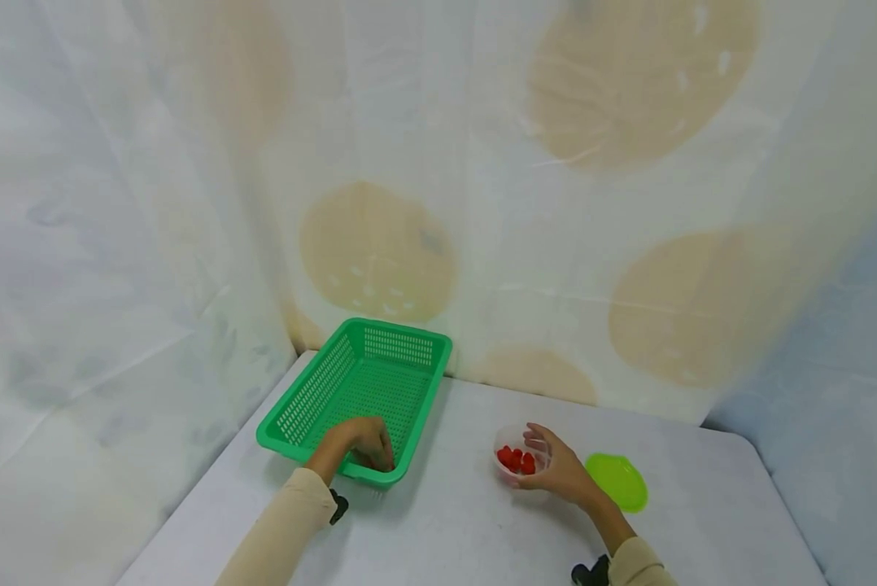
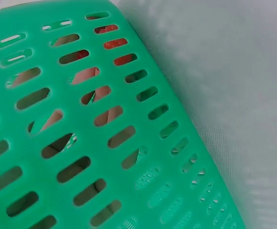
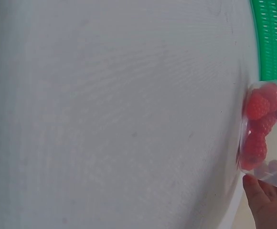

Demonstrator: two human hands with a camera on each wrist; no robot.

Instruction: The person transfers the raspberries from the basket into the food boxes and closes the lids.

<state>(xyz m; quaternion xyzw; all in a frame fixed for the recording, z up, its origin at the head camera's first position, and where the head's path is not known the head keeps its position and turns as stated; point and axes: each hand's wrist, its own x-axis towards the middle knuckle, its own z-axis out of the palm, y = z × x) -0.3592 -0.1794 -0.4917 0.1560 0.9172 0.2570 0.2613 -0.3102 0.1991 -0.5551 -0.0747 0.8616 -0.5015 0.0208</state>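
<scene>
My left hand (image 1: 371, 441) reaches down into the near right corner of the green plastic basket (image 1: 438, 382), fingers bent. In the left wrist view, red raspberries (image 2: 115, 43) show through the slots of the basket wall right by the fingers; I cannot tell whether the fingers pinch one. My right hand (image 1: 559, 470) grips a clear plastic container (image 3: 275, 179) from its right side, thumb at the near side and fingers round the far side. Several raspberries (image 3: 257, 145) lie inside it, and the container sits low over the white table.
A bright green lid (image 1: 617, 483) lies flat on the white table (image 1: 468, 537), right of the container. Behind the basket hangs a pale curtain (image 1: 497, 244) with tan round patterns, and more curtain encloses both sides. Table edges run close to the curtains.
</scene>
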